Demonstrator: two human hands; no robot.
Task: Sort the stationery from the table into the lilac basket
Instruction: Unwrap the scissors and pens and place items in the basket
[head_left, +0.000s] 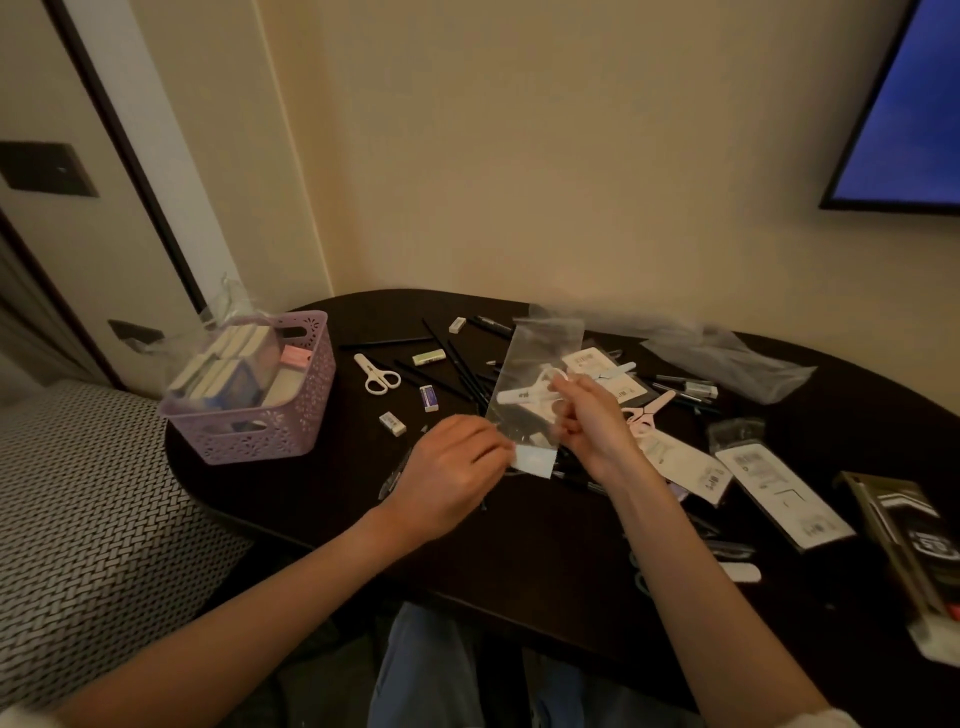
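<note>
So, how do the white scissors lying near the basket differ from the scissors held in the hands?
The loose white scissors lie bare on the table; the packaged scissors sit inside a clear bag, lifted by the left hand and right hand. Both are white.

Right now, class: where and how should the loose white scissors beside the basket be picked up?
Pinch the white scissors at the closed blades, near the pivot, from above. They lie flat on the table, apart from the erasers, blades pointing away, loops nearest you.
</note>
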